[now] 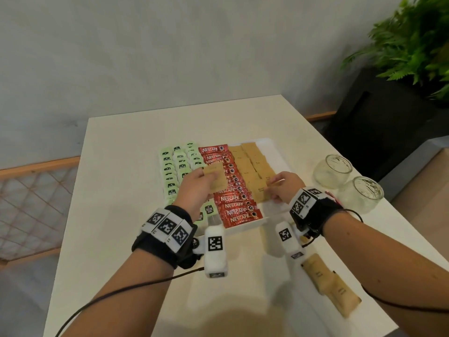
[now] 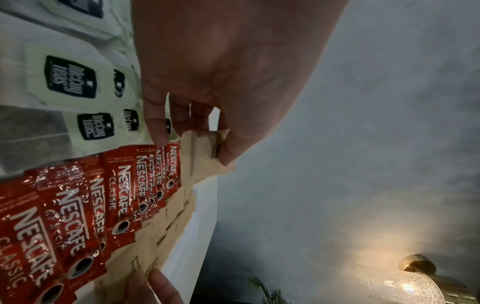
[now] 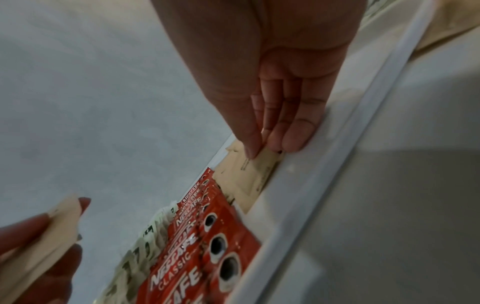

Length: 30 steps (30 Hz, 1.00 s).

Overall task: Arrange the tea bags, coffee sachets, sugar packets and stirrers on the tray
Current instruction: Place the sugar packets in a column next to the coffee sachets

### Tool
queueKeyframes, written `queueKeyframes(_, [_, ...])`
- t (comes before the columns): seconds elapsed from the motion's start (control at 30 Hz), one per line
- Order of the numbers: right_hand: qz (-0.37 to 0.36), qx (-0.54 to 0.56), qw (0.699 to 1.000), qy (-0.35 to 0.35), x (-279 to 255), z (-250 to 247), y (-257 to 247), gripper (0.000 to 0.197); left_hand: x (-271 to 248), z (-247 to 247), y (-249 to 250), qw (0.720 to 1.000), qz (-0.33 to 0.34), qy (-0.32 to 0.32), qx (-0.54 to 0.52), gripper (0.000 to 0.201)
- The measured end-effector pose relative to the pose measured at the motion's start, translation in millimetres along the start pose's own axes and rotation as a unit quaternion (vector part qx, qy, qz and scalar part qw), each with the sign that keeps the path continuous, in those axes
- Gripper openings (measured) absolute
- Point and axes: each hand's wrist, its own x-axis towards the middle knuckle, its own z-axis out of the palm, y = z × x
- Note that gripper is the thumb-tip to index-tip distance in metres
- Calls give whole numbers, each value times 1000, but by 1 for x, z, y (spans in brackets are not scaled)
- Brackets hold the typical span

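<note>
Now left hand (image 1: 194,188) holds sugar pkts (image 1: 217,179), right hand (image 1: 284,187) pinches another (image 1: 274,183).

A cream table (image 1: 126,166) carries a white tray (image 1: 269,144) at its centre, two upturned glass jars (image 1: 332,171) along the right edge, and loose brown packets (image 1: 332,288) near the front right corner.

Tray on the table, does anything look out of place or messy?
Mostly neat: tea bags, Nescafe sachets and brown sugar packets lie in rows on the tray. A few brown packets lie loose on the table, off the tray, near the right forearm.
</note>
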Motion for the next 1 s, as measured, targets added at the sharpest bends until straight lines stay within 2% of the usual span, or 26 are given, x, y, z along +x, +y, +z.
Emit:
queueKeyframes(0.2, [-15, -21, 999, 25, -3, -1, 5, 19, 5, 2, -1, 999, -27, -26, -17, 10])
queueKeyframes(0.3, [-66, 12, 997, 22, -7, -10, 6, 23, 5, 11, -1, 999, -27, -40, -22, 19])
queueKeyframes(0.37, [-106, 60, 992, -34, -15, -16, -1, 26, 3, 21, 0, 998, -20, -51, -22, 20])
queueKeyframes(0.47, [-128, 60, 978, -154, -29, -20, -10, 31, -3, 40, 2, 998, -5, -55, -32, 12])
queueKeyframes(0.6, [-140, 83, 964, -212, -30, -31, -9, 27, -7, 69, 3, 999, 15, -26, -31, 7])
queueKeyframes(0.77, [-168, 96, 957, -215, -15, -58, -10, 6, -9, 93, 8, 998, 67, 4, 9, 28])
queueKeyframes(0.9, [-159, 160, 955, -193, -1, -81, -17, 8, -8, 106, 10, 994, 94, 16, 54, 65])
queueKeyframes(0.93, [-157, 170, 953, -194, 2, -84, -17, 7, -7, 109, 10, 994, 97, 18, 47, 58])
queueKeyframes(1.0, [-154, 188, 949, -202, 8, -86, -15, 10, -5, 118, 11, 994, 98, 30, 33, 29])
